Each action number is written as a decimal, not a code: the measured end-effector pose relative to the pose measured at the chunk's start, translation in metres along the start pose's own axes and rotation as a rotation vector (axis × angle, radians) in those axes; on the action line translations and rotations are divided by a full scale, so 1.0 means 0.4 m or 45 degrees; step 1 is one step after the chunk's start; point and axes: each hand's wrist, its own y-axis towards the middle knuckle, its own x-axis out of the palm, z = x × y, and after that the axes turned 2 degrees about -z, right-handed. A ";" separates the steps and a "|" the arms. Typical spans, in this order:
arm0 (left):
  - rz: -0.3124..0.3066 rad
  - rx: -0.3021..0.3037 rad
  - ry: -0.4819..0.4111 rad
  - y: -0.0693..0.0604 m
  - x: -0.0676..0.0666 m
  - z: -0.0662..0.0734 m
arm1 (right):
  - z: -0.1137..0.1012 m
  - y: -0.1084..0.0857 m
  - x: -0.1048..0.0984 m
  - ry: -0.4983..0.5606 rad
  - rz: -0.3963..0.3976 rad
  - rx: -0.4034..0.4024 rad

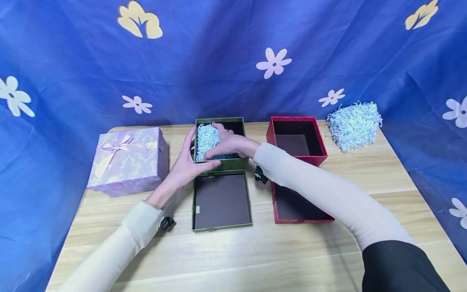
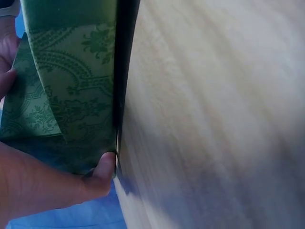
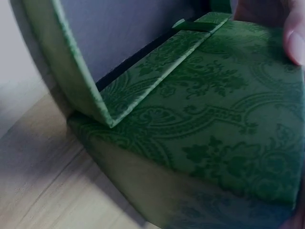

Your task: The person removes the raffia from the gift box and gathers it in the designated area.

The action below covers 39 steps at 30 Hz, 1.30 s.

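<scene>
Shred [image 1: 206, 140] is lying in green box [image 1: 233, 164], filling apparently only partly done; left hand [image 1: 186, 164] is gripping the box, right hand [image 1: 231, 145] spanning shred (holding or pressing, can't tell). Far right, pile [image 1: 355, 125] is waiting.

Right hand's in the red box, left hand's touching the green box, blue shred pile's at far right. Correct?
Wrong box: the head view shows the right hand in the green box. The rest of your statement holds.
</scene>
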 end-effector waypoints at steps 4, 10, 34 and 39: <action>0.018 -0.008 0.014 0.004 0.003 -0.001 | 0.010 0.004 -0.003 0.003 -0.013 -0.101; 0.035 -0.015 0.069 0.009 0.010 0.007 | 0.015 0.021 -0.004 -0.061 -0.014 -0.169; 0.000 -0.079 0.151 0.008 0.000 0.009 | 0.016 0.053 0.018 0.166 0.092 -0.259; -0.045 -0.168 0.145 0.005 -0.005 0.014 | 0.018 0.042 0.015 0.191 0.118 -0.251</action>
